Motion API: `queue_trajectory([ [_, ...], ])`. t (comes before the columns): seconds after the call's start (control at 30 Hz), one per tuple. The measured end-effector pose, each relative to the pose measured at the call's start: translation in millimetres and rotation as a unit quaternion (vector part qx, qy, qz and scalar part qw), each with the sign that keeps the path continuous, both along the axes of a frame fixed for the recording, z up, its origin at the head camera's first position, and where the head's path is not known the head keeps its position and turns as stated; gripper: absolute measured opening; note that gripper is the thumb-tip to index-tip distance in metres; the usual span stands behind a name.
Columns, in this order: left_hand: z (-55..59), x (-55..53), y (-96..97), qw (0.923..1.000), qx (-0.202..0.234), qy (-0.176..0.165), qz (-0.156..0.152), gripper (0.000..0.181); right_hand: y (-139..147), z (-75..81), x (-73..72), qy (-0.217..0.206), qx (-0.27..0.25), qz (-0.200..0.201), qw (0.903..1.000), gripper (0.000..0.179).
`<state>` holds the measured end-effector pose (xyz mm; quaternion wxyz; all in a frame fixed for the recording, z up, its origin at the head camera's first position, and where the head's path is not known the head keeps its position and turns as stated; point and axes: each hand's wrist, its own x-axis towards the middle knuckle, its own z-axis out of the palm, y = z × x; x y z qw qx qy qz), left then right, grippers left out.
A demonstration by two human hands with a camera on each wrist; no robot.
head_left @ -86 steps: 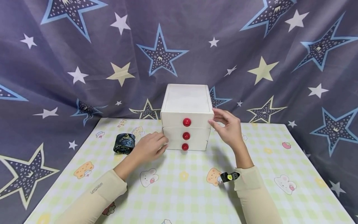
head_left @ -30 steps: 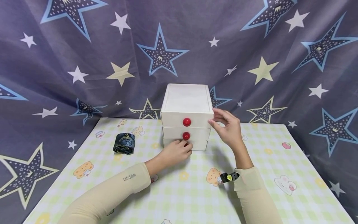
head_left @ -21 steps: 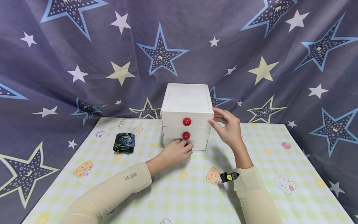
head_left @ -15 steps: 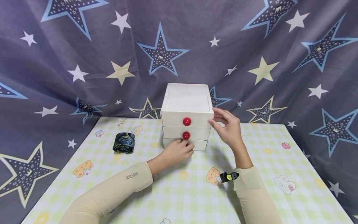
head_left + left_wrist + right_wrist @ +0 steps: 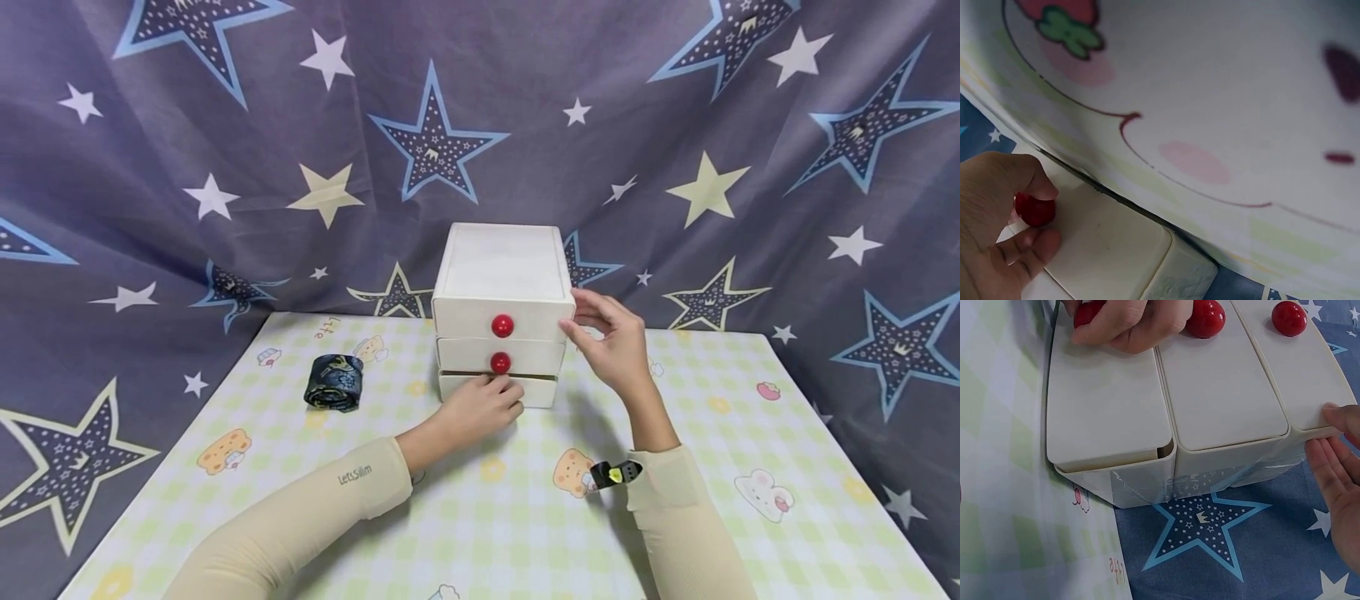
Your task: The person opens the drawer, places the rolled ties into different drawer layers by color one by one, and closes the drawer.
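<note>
The person's left hand (image 5: 483, 404) is reaching to the lowest level of a white, box-shaped three-drawer cabinet (image 5: 506, 262), its thumb and fingers closing narrowly around a round, glossy red knob (image 5: 1035, 210). The right hand (image 5: 611, 337) is holding the cabinet's upper front corner, its thumb resting on the front face and its fingers lying against the side, probably steadying it.

The cabinet is standing at the back of a desk (image 5: 495, 542) covered in a pale green-and-white checked cloth. Its white bottom drawer (image 5: 1110, 406) is sitting slightly out of its frame, and a narrow gap is showing along its edge. Opening this drawer seems to be only just starting: most of its depth is apparently remaining inside, and its contents are staying hidden from every view. The white middle drawer (image 5: 465, 354) and white top drawer (image 5: 461, 319) are sitting closed.

A dark blue, patterned fabric roll (image 5: 333, 385) is lying on the desk, left of the cabinet and apart from it; neither hand is touching it.
</note>
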<state>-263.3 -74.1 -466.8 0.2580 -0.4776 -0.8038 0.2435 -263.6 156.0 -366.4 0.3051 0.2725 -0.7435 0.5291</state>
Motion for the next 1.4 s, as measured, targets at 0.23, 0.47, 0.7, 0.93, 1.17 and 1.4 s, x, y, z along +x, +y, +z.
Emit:
queue_trajectory([
  [0.23,-2.7,-0.2,0.2,1.0,0.006,0.005,-0.005,0.015,-0.5,1.5,1.5,-0.002,-0.003,0.006,1.0,0.042],
  [0.47,-0.7,3.7,1.6,0.9999,-0.004,0.01,0.003,0.016,-1.2,2.1,2.2,-0.001,-0.003,0.004,1.0,0.041],
  [0.7,0.7,7.4,4.6,0.9996,-0.02,0.013,0.015,0.018,-1.0,1.3,1.1,0.001,-0.002,0.001,1.0,0.041],
  [0.93,-1.1,9.9,6.1,0.9994,-0.026,0.012,0.022,0.017,-0.6,1.3,0.4,0.001,-0.006,0.006,1.0,0.042],
  [1.17,2.3,13.0,7.5,0.9994,-0.027,0.0,0.022,0.016,-0.5,1.1,0.7,-0.005,-0.009,0.01,0.9999,0.042],
  [1.4,5.4,16.8,6.6,0.9998,-0.017,0.001,0.013,0.015,-1.0,1.4,1.3,-0.008,-0.004,0.004,1.0,0.041],
])
